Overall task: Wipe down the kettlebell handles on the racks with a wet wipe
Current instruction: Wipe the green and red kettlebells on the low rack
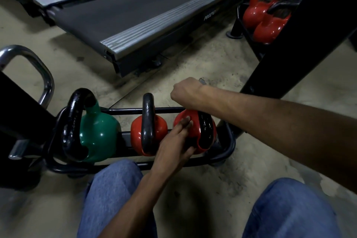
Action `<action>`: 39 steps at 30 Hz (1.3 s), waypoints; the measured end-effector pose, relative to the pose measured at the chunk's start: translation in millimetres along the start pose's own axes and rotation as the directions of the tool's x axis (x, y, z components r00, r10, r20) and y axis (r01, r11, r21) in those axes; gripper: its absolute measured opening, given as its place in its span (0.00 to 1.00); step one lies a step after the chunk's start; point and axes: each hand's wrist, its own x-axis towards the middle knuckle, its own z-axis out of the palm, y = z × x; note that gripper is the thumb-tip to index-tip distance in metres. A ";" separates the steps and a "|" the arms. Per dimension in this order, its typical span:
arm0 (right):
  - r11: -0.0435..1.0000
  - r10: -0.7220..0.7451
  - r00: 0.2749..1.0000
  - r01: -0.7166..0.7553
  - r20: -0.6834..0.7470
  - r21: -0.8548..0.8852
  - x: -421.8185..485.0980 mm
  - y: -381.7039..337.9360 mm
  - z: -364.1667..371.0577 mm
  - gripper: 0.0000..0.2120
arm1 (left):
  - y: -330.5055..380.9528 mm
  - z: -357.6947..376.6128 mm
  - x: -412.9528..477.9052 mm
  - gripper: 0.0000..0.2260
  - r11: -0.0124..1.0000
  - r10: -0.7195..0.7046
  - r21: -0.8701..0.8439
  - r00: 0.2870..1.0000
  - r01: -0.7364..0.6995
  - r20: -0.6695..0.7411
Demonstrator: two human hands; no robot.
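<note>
Left hand (173, 145) flat on rightmost red kettlebell (179, 117); right hand (185, 92) bent over its handle (204, 127), grip hidden.

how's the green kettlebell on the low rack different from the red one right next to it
The glossy green kettlebell is clearly bulkier than the glossy red middle kettlebell. The green one's black handle is thicker and leans left; the red one's stands nearly upright, edge-on. Both sit untouched on the same black tube rack, with dark shiny handles.
</note>
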 end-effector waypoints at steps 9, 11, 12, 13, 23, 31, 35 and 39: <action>0.597 0.253 0.941 -0.336 0.226 0.728 13.1 48.1 9.8 0.11 | 8.2 7.5 -5.5 0.44 0.994 -0.032 0.103 0.999 0.029 0.033; 0.221 0.289 0.902 -0.389 0.321 0.894 9.2 56.4 30.9 0.12 | 5.4 8.8 -5.7 0.44 0.994 -0.040 0.106 0.999 0.037 0.034; 0.023 0.309 0.881 -0.385 0.359 0.923 7.3 57.0 44.0 0.12 | 4.2 8.8 -5.2 0.44 0.994 -0.036 0.109 0.999 0.032 0.030; -0.168 0.330 0.857 -0.360 0.396 0.918 5.7 55.0 58.4 0.11 | 3.8 8.0 -4.1 0.43 0.993 -0.031 0.112 0.999 0.028 0.024; -0.984 0.097 0.920 0.032 0.379 0.176 -27.9 -8.8 92.7 0.18 | 6.3 4.5 2.3 0.38 0.996 -0.050 0.078 0.999 0.051 -0.012; -0.944 0.169 0.936 0.065 0.307 0.322 -71.5 -28.4 103.5 0.18 | 15.4 8.8 -3.0 0.39 0.991 -0.044 0.129 0.999 0.041 0.023; -0.744 0.281 0.930 0.055 0.236 0.666 -99.2 -33.6 114.6 0.16 | 19.6 8.4 0.0 0.37 0.990 -0.094 0.106 0.995 0.090 0.032; -0.650 0.316 0.935 0.091 0.160 0.755 -115.3 -38.4 113.9 0.16 | 24.8 5.0 2.3 0.35 0.993 -0.104 0.062 0.992 0.100 0.065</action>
